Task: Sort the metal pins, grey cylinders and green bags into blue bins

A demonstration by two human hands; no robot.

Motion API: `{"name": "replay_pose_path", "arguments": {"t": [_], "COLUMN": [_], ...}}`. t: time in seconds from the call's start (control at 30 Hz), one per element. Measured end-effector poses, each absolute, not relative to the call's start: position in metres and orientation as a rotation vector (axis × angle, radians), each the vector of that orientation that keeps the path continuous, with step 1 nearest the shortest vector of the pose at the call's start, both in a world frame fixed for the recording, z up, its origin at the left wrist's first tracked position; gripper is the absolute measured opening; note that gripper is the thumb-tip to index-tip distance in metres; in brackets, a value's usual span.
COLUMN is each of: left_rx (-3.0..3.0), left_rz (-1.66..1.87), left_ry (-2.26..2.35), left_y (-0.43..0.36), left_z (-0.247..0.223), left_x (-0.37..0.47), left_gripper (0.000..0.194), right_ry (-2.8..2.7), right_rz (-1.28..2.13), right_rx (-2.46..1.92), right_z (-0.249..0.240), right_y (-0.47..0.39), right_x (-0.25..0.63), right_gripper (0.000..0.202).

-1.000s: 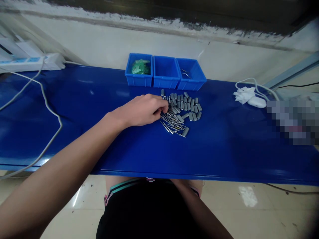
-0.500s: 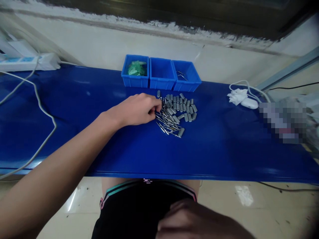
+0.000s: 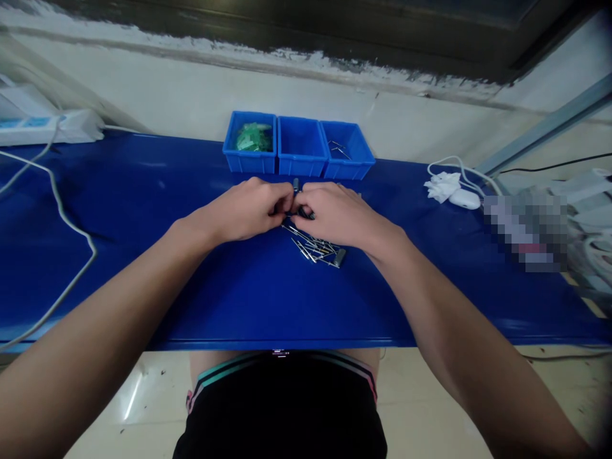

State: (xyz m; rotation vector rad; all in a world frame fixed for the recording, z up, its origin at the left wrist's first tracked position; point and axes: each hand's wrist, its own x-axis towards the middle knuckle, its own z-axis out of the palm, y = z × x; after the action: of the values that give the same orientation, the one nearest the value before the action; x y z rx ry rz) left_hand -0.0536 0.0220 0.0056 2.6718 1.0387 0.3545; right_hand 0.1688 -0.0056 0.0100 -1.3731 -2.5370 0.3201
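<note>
My left hand and my right hand meet over a pile of small parts on the blue table. Fingers of both hands are curled into pinches, and what lies between the fingertips is too small or hidden to make out. Thin metal pins that look like rivets lie loosely below the hands. A short grey cylinder rests at the pile's right end. Another grey cylinder stands just behind the fingertips. My right hand covers most of the other grey cylinders.
Three blue bins stand against the wall: the left bin holds green pieces, the right bin a few pins. A white power strip and cable are at left. Crumpled tissue and a white mouse-like device lie at right.
My right hand has risen from my lap to the pile and now meets my left hand, covering most cylinders. My left hand stays at the pile's left side. The view has shifted slightly.
</note>
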Motion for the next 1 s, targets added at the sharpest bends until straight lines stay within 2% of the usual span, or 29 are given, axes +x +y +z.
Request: {"name": "replay_pose_path", "arguments": {"t": [0.27,0.67,1.0], "left_rx": [2.619,2.732,2.602], "left_rz": [0.401,0.59,0.909], "left_ry": [1.034,1.154,1.196], "left_y": [0.023,0.027,0.021], "left_z": [0.002,0.004,0.011], "left_x": [-0.051,-0.055,-0.05], "left_gripper": [0.009,0.035,0.031], "right_ry": [-2.466,-2.109,-1.77], "right_rz": [0.332,0.517,0.684], "right_rx": [-1.401,-1.198,-1.027], "right_z": [0.003,0.002,-0.004], "right_y": [-0.003,0.011,0.02], "right_x": [0.164,0.179,0.18], "right_gripper": [0.009,0.011,0.02]}}
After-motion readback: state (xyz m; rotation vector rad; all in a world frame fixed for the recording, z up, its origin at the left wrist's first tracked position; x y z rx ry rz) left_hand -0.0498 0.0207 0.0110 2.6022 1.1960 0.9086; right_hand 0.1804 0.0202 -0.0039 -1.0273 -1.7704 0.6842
